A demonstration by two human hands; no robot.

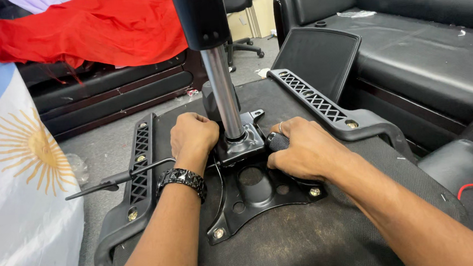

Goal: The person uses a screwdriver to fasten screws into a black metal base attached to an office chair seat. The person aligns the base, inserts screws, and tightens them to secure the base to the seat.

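Right hand [300,153] clamped on black knob [277,141] | left hand [193,137] fisted beside gas cylinder [223,92]

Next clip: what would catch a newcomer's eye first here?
Dead centre, a shiny metal column rises from a black mounting plate bolted to the underside of an overturned office chair seat. The left hand and right hand rest on either side of its base, the right closed on a black knob. At the left edge hangs a pale flag with a golden sun, a red cloth above it.
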